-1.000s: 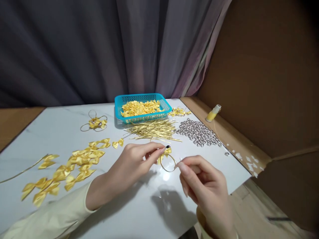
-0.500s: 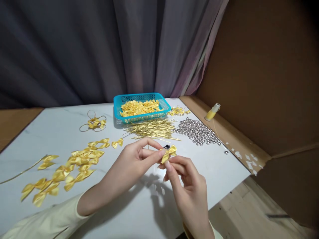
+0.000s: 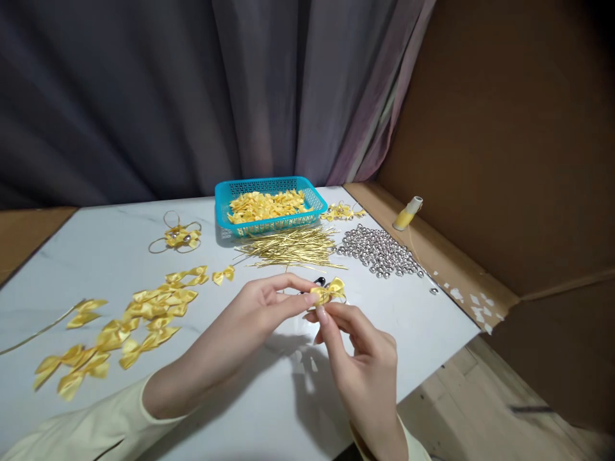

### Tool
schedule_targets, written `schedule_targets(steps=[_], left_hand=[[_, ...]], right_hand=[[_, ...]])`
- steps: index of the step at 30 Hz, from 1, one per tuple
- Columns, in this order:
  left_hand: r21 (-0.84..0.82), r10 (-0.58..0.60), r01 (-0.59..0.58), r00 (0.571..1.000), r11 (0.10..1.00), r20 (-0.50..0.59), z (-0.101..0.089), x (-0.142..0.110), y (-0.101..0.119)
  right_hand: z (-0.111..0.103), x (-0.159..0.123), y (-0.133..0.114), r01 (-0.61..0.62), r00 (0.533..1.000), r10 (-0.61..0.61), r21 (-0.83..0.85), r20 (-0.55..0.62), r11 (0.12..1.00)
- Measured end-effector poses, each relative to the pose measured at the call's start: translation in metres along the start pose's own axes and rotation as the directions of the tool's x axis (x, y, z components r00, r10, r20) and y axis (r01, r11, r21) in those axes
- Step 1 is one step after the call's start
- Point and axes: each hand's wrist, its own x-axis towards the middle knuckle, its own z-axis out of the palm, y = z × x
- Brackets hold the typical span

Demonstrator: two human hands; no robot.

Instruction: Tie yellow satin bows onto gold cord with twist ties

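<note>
A small yellow satin bow (image 3: 331, 291) is held up in front of me between both hands, above the white table. My left hand (image 3: 269, 306) pinches its left side with thumb and fingertips. From below, my right hand (image 3: 360, 346) closes thumb and forefinger at the bow's lower edge. A thin curved strand (image 3: 344, 299) shows at the bow's right side. Just behind my left fingertips is a small black rounded piece (image 3: 319, 281); whether it is held or lies on the table I cannot tell. The left fingers partly cover the bow.
Behind the hands lie gold wire ties (image 3: 293, 248) and a blue basket (image 3: 218, 205) of yellow bows. Silver bells or beads (image 3: 379, 250) are heaped at right, near a thread spool (image 3: 408, 213). Loose bows (image 3: 139, 314) and a looped bow cluster (image 3: 181, 237) lie at left.
The bow has turned from a tilted position to nearly level, and a thin strand now shows at its right. Both hands keep their pinch. The whole view has shifted slightly.
</note>
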Motion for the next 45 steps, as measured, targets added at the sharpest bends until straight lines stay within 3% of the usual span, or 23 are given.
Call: schedule_targets(steps=[10, 22, 35, 45], left_hand=[[-0.096, 0.000, 0.000, 1.000, 0.995, 0.000, 0.002, 0.003, -0.002], [-0.090, 0.001, -0.007, 0.998, 0.996, -0.071, 0.010, 0.002, 0.001], [-0.053, 0.073, -0.080, 0.990, 0.995, -0.119, 0.013, 0.001, -0.002], [0.043, 0.140, -0.134, 0.972, 0.990, -0.189, 0.017, 0.001, -0.002]], right_hand=[[0.000, 0.002, 0.000, 0.027, 1.000, -0.027, -0.025, -0.007, 0.999], [0.002, 0.002, 0.001, 0.092, 0.995, -0.095, -0.070, -0.036, 0.993], [-0.001, 0.002, 0.000, 0.059, 0.997, -0.057, -0.031, 0.045, 0.998], [0.000, 0.002, 0.001, -0.005, 1.000, 0.005, -0.005, 0.019, 1.000]])
